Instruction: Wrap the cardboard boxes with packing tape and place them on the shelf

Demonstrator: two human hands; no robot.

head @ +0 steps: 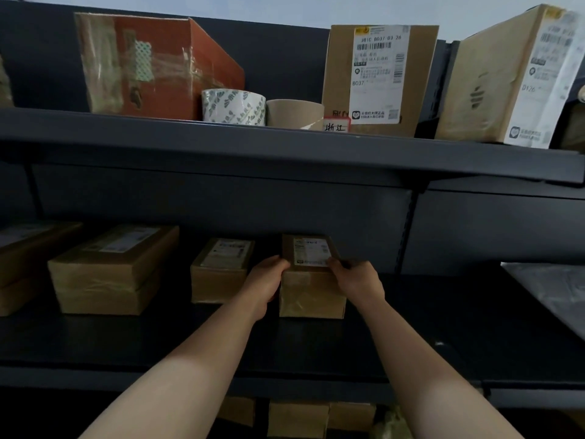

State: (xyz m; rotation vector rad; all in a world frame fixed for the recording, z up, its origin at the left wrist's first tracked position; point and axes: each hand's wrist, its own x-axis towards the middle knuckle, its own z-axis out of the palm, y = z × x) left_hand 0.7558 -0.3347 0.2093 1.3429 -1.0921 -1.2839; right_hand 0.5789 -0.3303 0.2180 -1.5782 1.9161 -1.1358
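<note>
A small taped cardboard box [311,294] with a white label on top stands on the dark middle shelf [411,337]. My left hand [264,285] grips its left side, thumb on the top edge. My right hand [357,282] grips its right side near the top corner. A roll of printed packing tape [232,106] lies on the upper shelf [285,147], beside a bare cardboard tape core [294,113].
More taped boxes stand to the left on the middle shelf: a small one [220,274] and a wider one [110,274]. The upper shelf carries an orange-brown box [152,64] and two labelled boxes [376,77] [506,77]. A grey bag [550,293] lies right. More boxes [297,418] sit below.
</note>
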